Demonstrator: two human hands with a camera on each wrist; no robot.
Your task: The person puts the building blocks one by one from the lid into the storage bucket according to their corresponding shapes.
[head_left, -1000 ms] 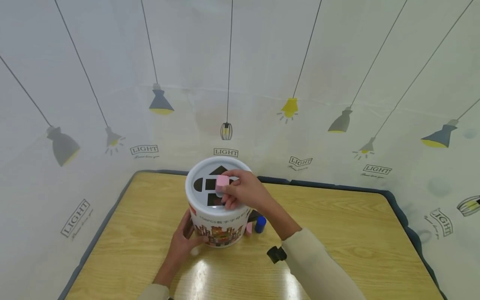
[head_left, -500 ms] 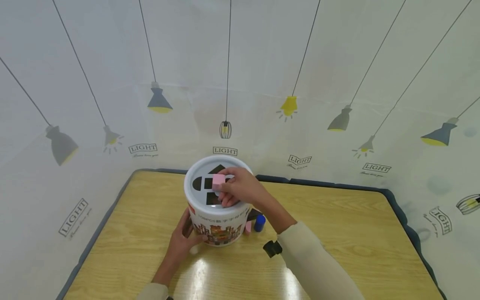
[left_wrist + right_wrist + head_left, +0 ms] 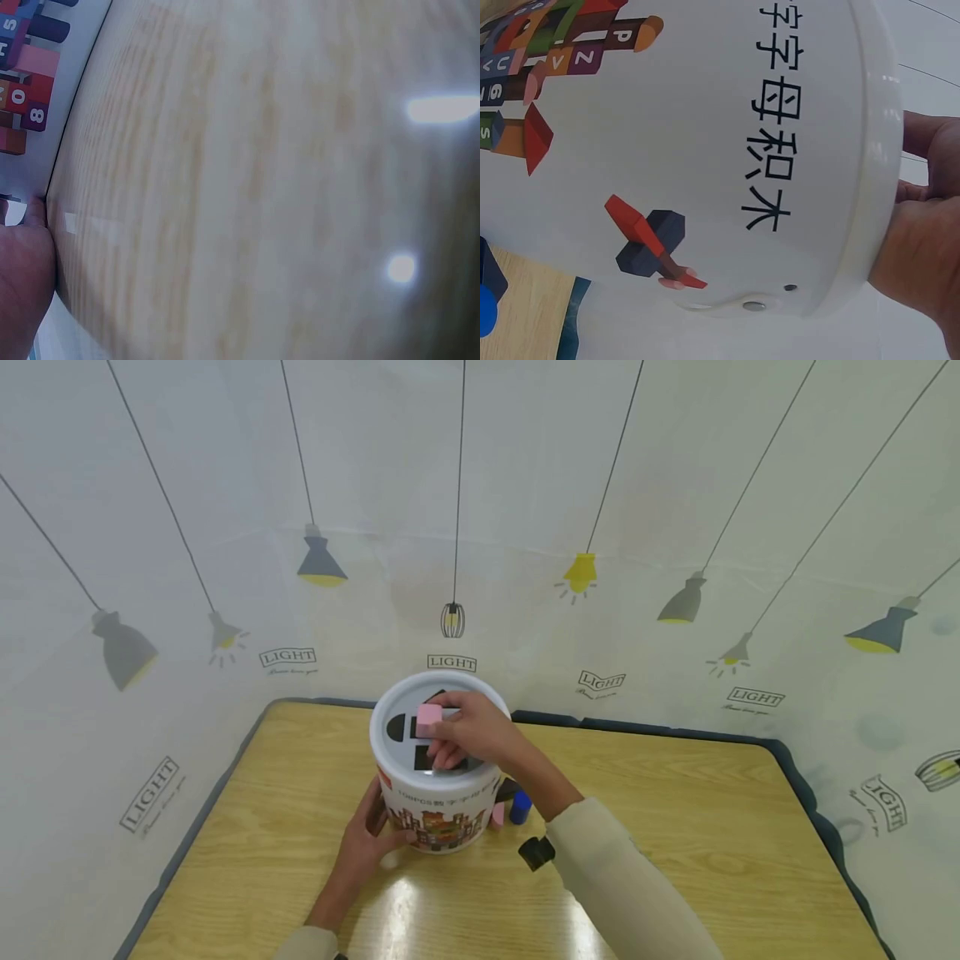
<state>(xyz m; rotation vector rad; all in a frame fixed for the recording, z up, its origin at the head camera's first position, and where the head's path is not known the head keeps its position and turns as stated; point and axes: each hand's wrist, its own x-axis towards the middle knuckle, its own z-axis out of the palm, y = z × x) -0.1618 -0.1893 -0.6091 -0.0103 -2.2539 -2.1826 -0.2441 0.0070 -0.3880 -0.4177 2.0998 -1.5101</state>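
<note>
A white toy-block bucket (image 3: 438, 822) stands on the table, its white lid (image 3: 380, 739) cut with dark shaped holes. My right hand (image 3: 480, 731) pinches a pink block (image 3: 429, 721) between thumb and fingers, over the square hole near the lid's middle. Whether the block touches the lid, I cannot tell. My left hand (image 3: 362, 847) holds the bucket low on its left side, thumb across the front and the other fingers mostly hidden behind. In the right wrist view the printed bucket wall (image 3: 705, 127) hides the block and most of the right hand (image 3: 922, 247).
Close to the bucket's right side are a blue cylinder (image 3: 520, 808), another pink block (image 3: 498, 816) and a dark piece (image 3: 507, 789), partly covered. The wooden table (image 3: 675, 827) meets a wall covering (image 3: 525, 635) printed with lamps along its back edge.
My right hand has moved slightly left across the lid with the pink block, from right of the square hole to over it. The left hand and bucket stay put.
</note>
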